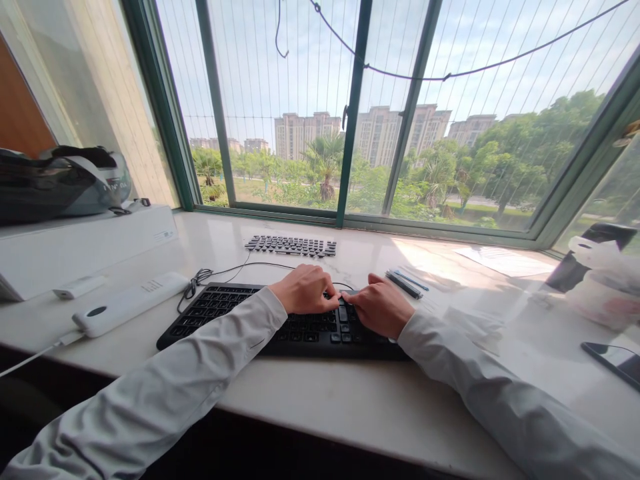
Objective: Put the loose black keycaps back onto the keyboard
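Note:
A black keyboard (210,308) lies at the front of the white sill; much of its left part shows bare key sockets, while dark keycaps (344,317) sit on part of the right side. My left hand (307,290) is closed over the keyboard's upper right area, thumb and fingertips pressed down. From the right, my right hand (381,308) meets it, fingers curled and its fingertip close to the left fingertips. Whatever lies between the fingertips is too small to make out. Loose keycaps (293,245) are laid out in rows behind the keyboard.
A coiled black cable (197,283) lies at the keyboard's back left. Further left are a white power strip (130,307), a white box (85,247) and a dark bag (60,183). Pens (405,283), papers (503,260), a plastic bag (605,287) and a phone (615,360) lie right.

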`<state>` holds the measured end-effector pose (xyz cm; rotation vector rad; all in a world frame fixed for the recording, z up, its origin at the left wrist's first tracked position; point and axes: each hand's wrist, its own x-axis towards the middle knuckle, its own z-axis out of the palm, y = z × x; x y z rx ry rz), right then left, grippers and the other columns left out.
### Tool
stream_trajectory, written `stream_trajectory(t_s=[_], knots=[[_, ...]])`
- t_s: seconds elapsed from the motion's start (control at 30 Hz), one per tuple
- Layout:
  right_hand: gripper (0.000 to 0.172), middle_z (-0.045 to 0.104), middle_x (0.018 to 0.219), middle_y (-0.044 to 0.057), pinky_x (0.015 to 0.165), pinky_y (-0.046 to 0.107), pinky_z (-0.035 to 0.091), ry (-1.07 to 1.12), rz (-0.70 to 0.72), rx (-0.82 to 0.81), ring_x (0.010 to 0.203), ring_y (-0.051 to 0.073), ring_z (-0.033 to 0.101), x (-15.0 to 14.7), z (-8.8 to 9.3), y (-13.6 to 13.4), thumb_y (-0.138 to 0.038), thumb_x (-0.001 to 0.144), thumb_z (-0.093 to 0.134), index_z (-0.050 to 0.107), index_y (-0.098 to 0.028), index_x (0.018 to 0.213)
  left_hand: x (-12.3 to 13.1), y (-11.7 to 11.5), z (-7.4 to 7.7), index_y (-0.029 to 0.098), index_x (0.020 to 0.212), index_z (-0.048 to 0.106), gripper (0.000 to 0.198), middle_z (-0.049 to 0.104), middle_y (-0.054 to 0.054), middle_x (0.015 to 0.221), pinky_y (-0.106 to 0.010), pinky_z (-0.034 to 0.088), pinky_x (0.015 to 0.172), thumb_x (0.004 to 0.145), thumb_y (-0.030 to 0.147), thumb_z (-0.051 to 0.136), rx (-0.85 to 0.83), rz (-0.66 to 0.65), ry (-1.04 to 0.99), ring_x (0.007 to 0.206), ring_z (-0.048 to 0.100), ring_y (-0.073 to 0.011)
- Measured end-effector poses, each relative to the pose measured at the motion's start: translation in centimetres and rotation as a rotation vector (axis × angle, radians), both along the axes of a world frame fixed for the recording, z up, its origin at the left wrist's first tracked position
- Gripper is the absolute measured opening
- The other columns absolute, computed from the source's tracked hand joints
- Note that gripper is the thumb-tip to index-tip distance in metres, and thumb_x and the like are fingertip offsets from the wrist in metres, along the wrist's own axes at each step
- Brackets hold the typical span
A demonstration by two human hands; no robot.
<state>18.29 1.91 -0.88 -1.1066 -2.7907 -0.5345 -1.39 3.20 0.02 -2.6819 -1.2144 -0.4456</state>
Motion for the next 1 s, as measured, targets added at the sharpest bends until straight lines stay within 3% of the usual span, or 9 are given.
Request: stream_trajectory(t_s=[0.2, 0.4, 0.63, 0.77, 1.0], knots=[[0.03, 0.071, 0.071, 0.004, 0.076, 0.032, 0.027, -0.004, 0.016, 0.001, 0.063, 0.015, 0.06, -0.2, 0.0, 0.2, -0.016, 0.081, 0.043, 0.07, -0.021, 0.09, 1.0, -0.8, -0.1, 0.023, 0.066, 0.075, 0.034, 0.065, -0.01, 0.057, -0.029, 0.035, 0.054, 0.079, 0.041, 0.049, 0.101, 0.0, 0.07, 0.056, 0.059, -0.0202], [0.03, 0.072, 0.074, 0.003, 0.076, 0.031, 0.028, 0.041, 0.005, 0.021, 0.063, 0.013, 0.061, 0.4, -0.4, 0.7, -0.015, 0.082, 0.045, 0.071, -0.024, 0.093, 0.5, -0.8, 0.1, 0.027, 0.078, 0.076, 0.032, 0.067, -0.007, 0.061, -0.028, 0.039, 0.058, 0.081, 0.04, 0.047, 0.084, 0.003, 0.034, 0.061, 0.061, -0.0199], [0.041, 0.072, 0.072, 0.005, 0.078, 0.032, 0.03, 0.065, -0.122, 0.129, 0.056, 0.013, 0.057, 1.3, -0.1, 0.9, -0.017, 0.087, 0.043, 0.06, -0.023, 0.124, -1.2, 0.1, 1.6, 0.02, 0.079, 0.075, 0.033, 0.07, -0.009, 0.071, -0.031, 0.044, 0.069, 0.08, 0.036, 0.046, 0.18, 0.276, -0.06, 0.071, 0.064, -0.0209], [0.038, 0.072, 0.072, 0.004, 0.074, 0.028, 0.034, 0.024, -0.079, 0.052, 0.062, 0.015, 0.057, 1.1, -0.1, 0.6, -0.017, 0.085, 0.044, 0.066, -0.027, 0.115, -1.9, 1.0, 1.4, 0.019, 0.073, 0.074, 0.035, 0.07, -0.01, 0.072, -0.034, 0.046, 0.07, 0.08, 0.037, 0.045, 0.194, 0.396, -0.033, 0.073, 0.065, -0.0241], [0.036, 0.072, 0.068, 0.004, 0.076, 0.028, 0.036, 0.064, -0.151, 0.051, 0.064, 0.016, 0.056, 1.2, -0.3, 0.6, -0.016, 0.082, 0.047, 0.071, -0.027, 0.107, -2.3, 2.0, 0.7, 0.017, 0.078, 0.074, 0.036, 0.069, -0.013, 0.076, -0.037, 0.047, 0.071, 0.079, 0.04, 0.046, 0.13, 0.473, -0.025, 0.077, 0.064, -0.0275]])
